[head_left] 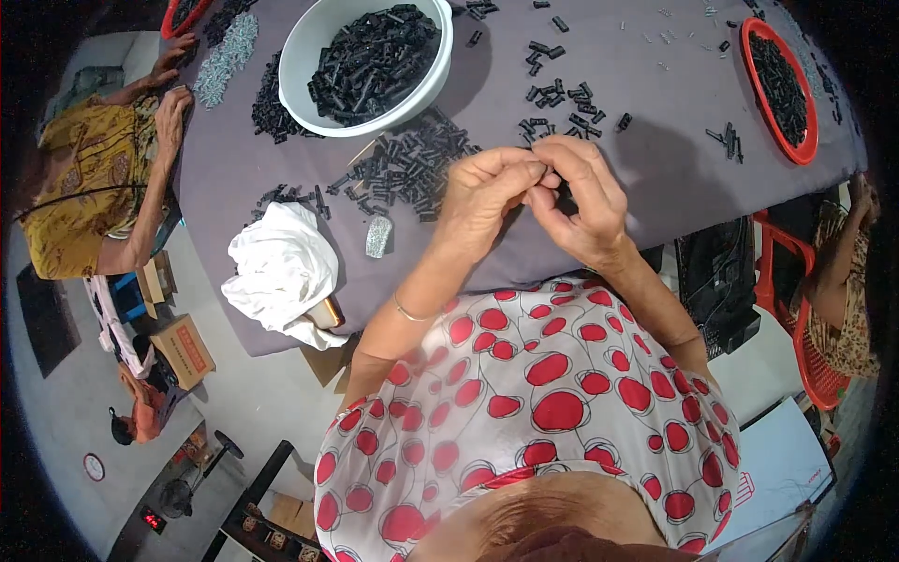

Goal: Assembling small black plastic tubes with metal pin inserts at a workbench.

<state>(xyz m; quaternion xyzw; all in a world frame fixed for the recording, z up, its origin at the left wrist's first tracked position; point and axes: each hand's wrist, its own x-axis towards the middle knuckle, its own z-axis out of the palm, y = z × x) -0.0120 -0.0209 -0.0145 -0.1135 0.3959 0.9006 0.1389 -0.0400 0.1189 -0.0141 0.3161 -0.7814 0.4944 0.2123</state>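
My left hand (482,197) and my right hand (585,201) meet above the cloth-covered table, fingertips pinched together. Whatever sits between the fingertips is too small and hidden to make out. A dark bit shows under the curled right fingers; whether it is held or lies behind them is unclear. Left of my left hand spreads a pile of small black plastic parts (421,159). Just beyond my hands lie loose black parts (567,98) in a scattered group. A small grey speckled block (378,237) rests near my left wrist.
A white basin (445,56) full of black parts stands at the far left. A red tray (749,56) of black parts is at right. Silvery small pieces (228,58) lie by another person's hands (173,103). A crumpled white cloth (281,267) sits at the table's near left edge.
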